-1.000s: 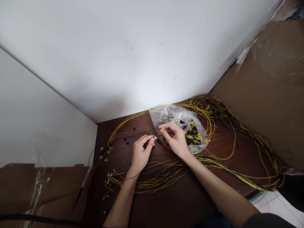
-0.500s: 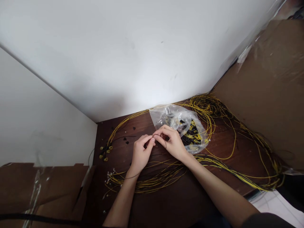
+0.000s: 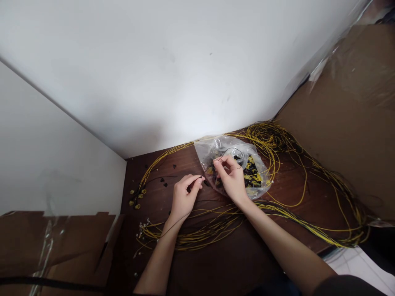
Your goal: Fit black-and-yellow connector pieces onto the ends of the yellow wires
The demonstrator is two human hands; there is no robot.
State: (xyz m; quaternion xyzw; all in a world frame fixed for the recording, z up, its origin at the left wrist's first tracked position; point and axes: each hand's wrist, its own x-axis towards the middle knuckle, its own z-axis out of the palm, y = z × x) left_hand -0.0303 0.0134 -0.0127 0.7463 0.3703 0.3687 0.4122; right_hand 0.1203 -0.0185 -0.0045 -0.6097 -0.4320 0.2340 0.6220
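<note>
My left hand (image 3: 186, 193) is closed in a pinch on a small black piece (image 3: 200, 177) at its fingertips. A thin dark wire (image 3: 237, 149) is pinched in my right hand (image 3: 232, 176) and curls in a loop above the knuckles. The two hands are apart, the right one over a clear plastic bag (image 3: 203, 148). Inside the bag lie many small black and yellow parts (image 3: 253, 172). Below my hands, a bundle of yellow and black wires (image 3: 212, 236) runs under both forearms. Another dark strand crosses my left wrist.
Yellow-tipped wire ends (image 3: 137, 201) lie left on the brown table (image 3: 166, 164), near several loose black bits (image 3: 162, 180). A coiled wire heap (image 3: 268, 135) sits at the back right. A white panel (image 3: 173, 82) and cardboard (image 3: 345, 123) enclose the table.
My right hand has moved away from the left, up and to the right, carrying the thin dark wire. My left hand has stayed nearly still, and the black piece now shows at its fingertips.
</note>
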